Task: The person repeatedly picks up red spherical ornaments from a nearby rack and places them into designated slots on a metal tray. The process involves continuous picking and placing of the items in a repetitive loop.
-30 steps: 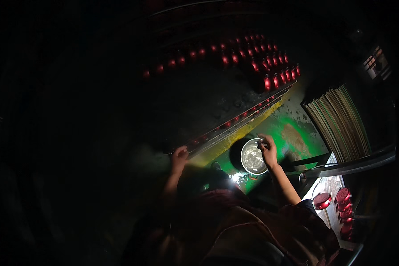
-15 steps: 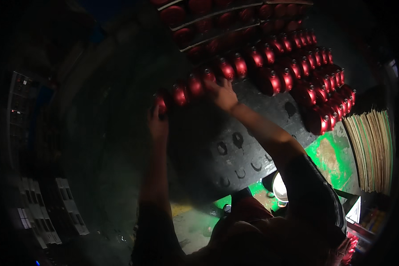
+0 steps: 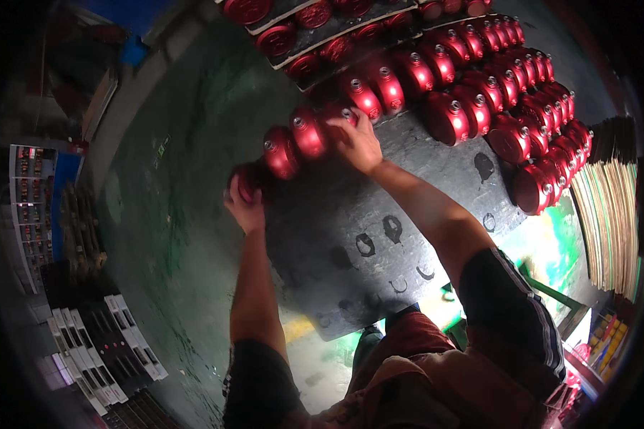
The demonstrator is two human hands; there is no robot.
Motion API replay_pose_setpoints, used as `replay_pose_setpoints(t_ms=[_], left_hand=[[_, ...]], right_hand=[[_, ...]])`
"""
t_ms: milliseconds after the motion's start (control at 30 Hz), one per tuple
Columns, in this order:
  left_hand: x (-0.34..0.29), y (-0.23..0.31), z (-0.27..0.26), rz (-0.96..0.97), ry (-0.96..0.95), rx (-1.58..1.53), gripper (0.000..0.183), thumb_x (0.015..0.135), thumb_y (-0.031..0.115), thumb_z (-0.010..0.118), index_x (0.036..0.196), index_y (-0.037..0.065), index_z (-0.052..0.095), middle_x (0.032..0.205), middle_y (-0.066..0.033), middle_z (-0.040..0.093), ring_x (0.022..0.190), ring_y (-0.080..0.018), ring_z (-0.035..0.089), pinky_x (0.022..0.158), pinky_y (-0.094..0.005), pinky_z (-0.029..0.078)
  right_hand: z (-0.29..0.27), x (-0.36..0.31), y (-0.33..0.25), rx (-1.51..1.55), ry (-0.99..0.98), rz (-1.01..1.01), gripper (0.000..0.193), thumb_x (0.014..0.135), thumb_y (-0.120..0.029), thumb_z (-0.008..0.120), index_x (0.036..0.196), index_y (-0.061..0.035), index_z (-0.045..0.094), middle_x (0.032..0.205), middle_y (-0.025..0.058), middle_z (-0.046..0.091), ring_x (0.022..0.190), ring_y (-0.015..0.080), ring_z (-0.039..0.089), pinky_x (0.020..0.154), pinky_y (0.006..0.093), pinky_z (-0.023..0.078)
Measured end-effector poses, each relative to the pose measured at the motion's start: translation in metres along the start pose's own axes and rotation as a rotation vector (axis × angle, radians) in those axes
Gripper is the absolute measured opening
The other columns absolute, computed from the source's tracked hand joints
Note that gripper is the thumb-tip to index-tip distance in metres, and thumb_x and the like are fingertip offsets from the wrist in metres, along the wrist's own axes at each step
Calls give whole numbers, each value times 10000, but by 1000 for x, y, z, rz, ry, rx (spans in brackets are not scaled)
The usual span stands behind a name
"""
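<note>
A row of red round canisters with metal necks runs along the far edge of a dark sheet (image 3: 315, 243). My left hand (image 3: 245, 206) grips the leftmost canister (image 3: 249, 180), its fingers curled around the near side. My right hand (image 3: 360, 145) is on another canister (image 3: 336, 113) in the same row, with thumb and fingers bent over its top near the neck. Between my hands stand two more canisters, one nearer the left (image 3: 280, 154) and one nearer the right (image 3: 308, 132). The held canisters are partly covered by my fingers.
Several rows of the same canisters (image 3: 447, 118) stand on the sheet's right side. Stacked layers of red canisters (image 3: 275, 39) with board between them rise at the far side. A stack of thin sheets (image 3: 605, 222) stands at right, a rack (image 3: 32, 207) at left.
The picture has grown much brighter, and the view has shifted a little. Both hands stay at the row; the leftmost canister and my left hand sit slightly farther left and nearer.
</note>
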State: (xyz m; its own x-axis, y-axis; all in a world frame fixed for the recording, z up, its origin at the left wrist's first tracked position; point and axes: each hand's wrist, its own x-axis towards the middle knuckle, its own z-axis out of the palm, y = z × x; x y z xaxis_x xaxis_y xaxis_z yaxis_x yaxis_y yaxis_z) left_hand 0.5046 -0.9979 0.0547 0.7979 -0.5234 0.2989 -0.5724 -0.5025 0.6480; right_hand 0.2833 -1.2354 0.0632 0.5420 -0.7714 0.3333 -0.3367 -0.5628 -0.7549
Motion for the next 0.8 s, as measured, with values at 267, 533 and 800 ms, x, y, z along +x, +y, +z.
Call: replay_pose_setpoints(t_ms=[267, 533, 800], left_hand=[[-233, 25, -112, -283, -240, -762, 724, 781, -70, 700, 1452, 41, 450, 1405, -118, 516, 1286, -269, 496, 1115, -426, 377], [-384, 183, -133, -604, -1052, -1604, 681, 951, 152, 562, 1561, 129, 260, 1555, -107, 353, 1373, -330, 420, 1140, -527, 347], [-496, 327, -27, -1562, -1984, -1947, 699, 823, 427, 707, 1416, 129, 491, 1366, -162, 530, 1171, -338, 549, 744, -411, 503]], right_hand=[[-161, -272, -6, 580, -33, 338, 673, 760, -101, 668, 1409, -88, 492, 1362, 116, 512, 1277, 308, 471, 1100, 422, 381], [-324, -536, -92, 1328, 697, 785, 649, 853, -225, 687, 1405, 21, 451, 1278, 157, 608, 1152, 257, 606, 936, 393, 544], [-403, -575, -109, 1671, 858, 434, 477, 944, -214, 599, 1363, -11, 495, 1236, 171, 631, 1113, 283, 630, 875, 370, 572]])
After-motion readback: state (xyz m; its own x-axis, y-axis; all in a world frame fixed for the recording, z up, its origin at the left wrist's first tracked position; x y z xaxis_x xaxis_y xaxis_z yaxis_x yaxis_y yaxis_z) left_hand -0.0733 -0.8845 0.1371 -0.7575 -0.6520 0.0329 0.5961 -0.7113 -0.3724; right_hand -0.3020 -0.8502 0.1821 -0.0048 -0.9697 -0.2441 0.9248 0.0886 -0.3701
